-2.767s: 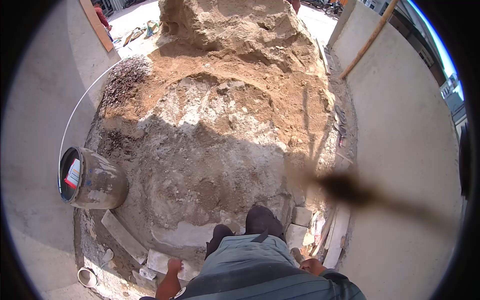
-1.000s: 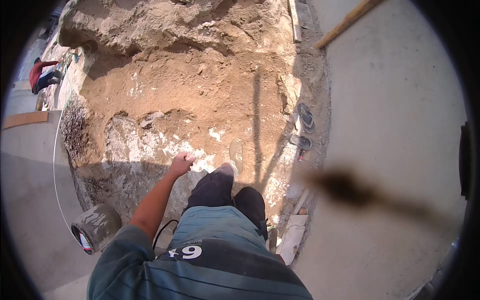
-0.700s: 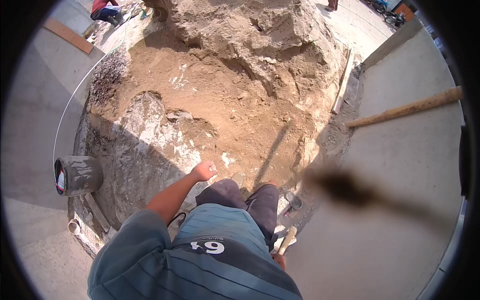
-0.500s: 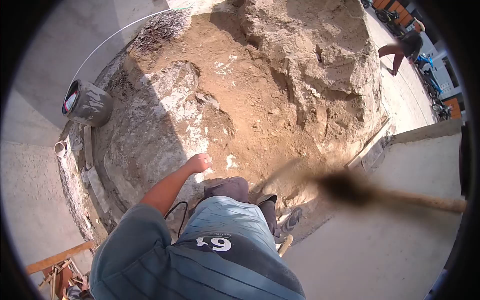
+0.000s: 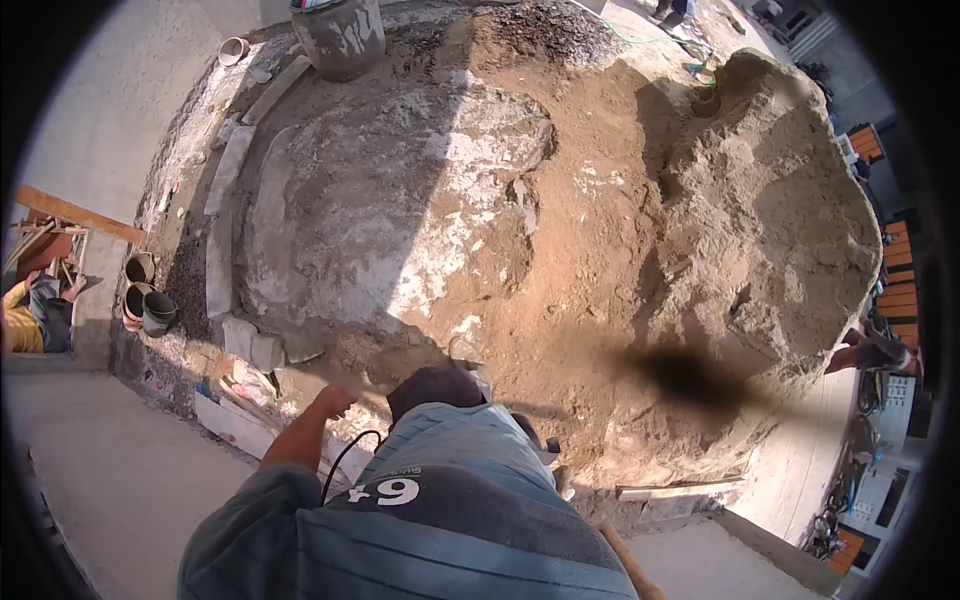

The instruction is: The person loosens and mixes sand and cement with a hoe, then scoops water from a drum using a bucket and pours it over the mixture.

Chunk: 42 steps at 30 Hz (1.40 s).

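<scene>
My left hand (image 5: 335, 402) is low in front of my body, over the ground beside my dark-trousered knee. Its fingers are curled in, and whatever they hold, if anything, is too small to make out. A wooden handle (image 5: 628, 562) juts out beside my right side at the bottom edge; my right hand is hidden behind my body. Before me lies a ring of grey and white mix (image 5: 350, 210) on the ground, with brown sand (image 5: 580, 250) against its right side.
A large sand mound (image 5: 770, 220) rises at the right. A bucket (image 5: 342, 40) stands at the top, and pots (image 5: 158, 312) sit at the left. People are at the left edge (image 5: 40, 312), right edge (image 5: 878, 352) and top. Stone blocks (image 5: 222, 255) edge the mix.
The view has swung round, so the bucket now shows at the top and the mound farther right. My left hand has shifted left. My right hand, partly visible before, has gone from view.
</scene>
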Motion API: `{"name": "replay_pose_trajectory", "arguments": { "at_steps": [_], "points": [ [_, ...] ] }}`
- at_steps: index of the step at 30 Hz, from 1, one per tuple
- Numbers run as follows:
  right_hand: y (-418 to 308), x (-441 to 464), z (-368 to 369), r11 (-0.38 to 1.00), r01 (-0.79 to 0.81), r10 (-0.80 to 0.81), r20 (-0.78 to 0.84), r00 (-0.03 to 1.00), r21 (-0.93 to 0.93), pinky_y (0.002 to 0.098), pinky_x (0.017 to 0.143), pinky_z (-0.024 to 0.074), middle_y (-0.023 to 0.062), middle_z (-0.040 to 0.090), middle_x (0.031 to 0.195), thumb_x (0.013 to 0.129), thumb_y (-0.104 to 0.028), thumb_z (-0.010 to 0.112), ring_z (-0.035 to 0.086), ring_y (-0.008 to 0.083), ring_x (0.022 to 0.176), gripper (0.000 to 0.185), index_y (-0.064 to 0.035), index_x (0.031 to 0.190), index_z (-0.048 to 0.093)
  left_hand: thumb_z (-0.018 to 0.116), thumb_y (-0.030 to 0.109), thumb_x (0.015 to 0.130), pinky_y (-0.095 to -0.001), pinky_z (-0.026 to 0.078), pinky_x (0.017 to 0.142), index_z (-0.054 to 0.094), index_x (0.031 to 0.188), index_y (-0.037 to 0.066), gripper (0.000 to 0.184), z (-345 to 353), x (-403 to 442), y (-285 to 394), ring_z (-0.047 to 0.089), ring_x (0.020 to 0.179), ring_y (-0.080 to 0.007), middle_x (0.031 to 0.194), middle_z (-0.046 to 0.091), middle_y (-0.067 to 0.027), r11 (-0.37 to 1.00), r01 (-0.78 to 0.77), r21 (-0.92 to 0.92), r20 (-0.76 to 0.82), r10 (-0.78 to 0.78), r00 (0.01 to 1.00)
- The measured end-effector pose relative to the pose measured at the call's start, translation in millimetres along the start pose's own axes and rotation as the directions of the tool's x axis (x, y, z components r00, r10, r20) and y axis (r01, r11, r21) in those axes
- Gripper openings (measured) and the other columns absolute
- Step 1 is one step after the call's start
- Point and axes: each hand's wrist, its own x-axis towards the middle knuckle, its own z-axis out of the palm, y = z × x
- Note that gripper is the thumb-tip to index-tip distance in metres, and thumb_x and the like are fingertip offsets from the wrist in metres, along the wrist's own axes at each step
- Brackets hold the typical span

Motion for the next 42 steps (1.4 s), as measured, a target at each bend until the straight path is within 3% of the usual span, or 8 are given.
{"name": "replay_pose_trajectory", "arguments": {
  "at_steps": [5,14,16,25,31,34,38,42],
  "points": [
    [-159,23,-19,0.869,-0.047,-0.017,-0.125,0.992,-0.492,0.0334,0.049,0.0453,0.0064,0.058,0.061,0.081,-0.019,0.069,0.058,0.0180,0.051,0.018,-0.0038,0.077,0.062,0.066,0.027,0.083,-0.0350,0.051,0.045,0.061,0.086,0.001,0.027,51,65,-37,0.062,0.053,-0.0194,0.069,0.063,-0.0099,0.825,-0.032,-0.564,-0.208,-0.105,0.972],
    [-428,-57,91,0.571,0.406,-0.618,-0.047,0.785,-0.713,0.0311,0.041,0.0446,0.0058,0.054,0.056,0.080,-0.016,0.070,0.053,0.0169,0.043,0.018,-0.0035,0.077,0.058,0.070,0.028,0.081,-0.0347,0.052,0.060,0.064,0.089,0.004,0.027,68,44,126,0.065,0.063,-0.0205,0.072,0.066,-0.0100,0.894,-0.343,-0.288,-0.394,0.216,0.894],
    [-476,-115,135,0.456,0.552,-0.739,0.048,0.672,-0.698,0.0268,0.043,0.0449,0.0026,0.053,0.061,0.080,-0.016,0.071,0.052,0.0135,0.048,0.020,-0.0021,0.086,0.058,0.070,0.030,0.081,-0.0362,0.052,0.065,0.064,0.090,0.005,0.028,61,53,162,0.066,0.069,-0.0226,0.075,0.067,-0.0097,0.880,-0.472,-0.046,-0.510,0.385,0.769],
    [-728,-242,296,0.132,0.961,-0.852,0.468,0.235,-0.242,0.0226,0.047,0.0404,0.0005,0.055,0.073,0.091,-0.020,0.067,0.051,0.0076,0.055,0.025,-0.0024,0.105,0.057,0.078,0.028,0.082,-0.0272,0.048,0.065,0.059,0.106,0.005,0.038,57,-22,497,0.059,0.070,-0.0110,0.082,0.062,-0.0025,0.643,-0.701,-0.310,-0.188,0.681,0.708],
    [-898,-289,475,0.025,0.994,-0.786,0.616,-0.047,0.108,0.0203,0.051,0.0413,0.0021,0.058,0.077,0.087,-0.026,0.071,0.053,0.0071,0.061,0.030,-0.0012,0.101,0.061,0.076,0.043,0.081,-0.0406,0.047,0.094,0.039,0.140,0.003,0.081,45,-41,782,0.056,0.113,-0.0273,0.128,0.056,-0.0166,0.146,-0.961,-0.236,-0.331,0.917,0.221],
    [-1002,-240,572,-0.027,0.975,-0.705,0.687,-0.173,0.218,0.0213,0.063,0.0482,0.0053,0.065,0.087,0.091,-0.021,0.066,0.058,0.0105,0.069,0.028,0.0007,0.109,0.064,0.068,0.015,0.086,-0.0270,0.049,0.056,0.051,0.110,-0.002,0.034,25,25,891,0.060,0.065,-0.0112,0.078,0.059,-0.0051,0.116,-0.671,-0.732,-0.457,0.646,0.611],
    [-1002,-71,634,0.043,0.988,-0.686,0.724,-0.080,0.149,0.0275,0.056,0.0503,0.0087,0.063,0.081,0.092,-0.033,0.062,0.059,0.0139,0.062,0.038,-0.0016,0.113,0.056,0.065,0.010,0.083,-0.0292,0.040,0.041,0.055,0.081,0.000,0.015,-10,186,915,0.050,0.045,-0.0117,0.063,0.054,-0.0024,0.168,-0.631,-0.758,-0.459,0.549,0.698],
    [-912,166,625,0.261,0.920,-0.652,0.649,0.391,-0.293,0.0301,0.043,0.0442,0.0059,0.055,0.066,0.097,-0.042,0.054,0.054,0.0145,0.049,0.039,-0.0033,0.100,0.052,0.054,0.003,0.085,-0.0294,0.039,0.043,0.057,0.084,0.004,0.003,80,352,815,0.050,0.049,-0.0140,0.068,0.055,-0.0051,0.186,-0.162,-0.969,-0.059,0.463,0.884]
  ]
}}
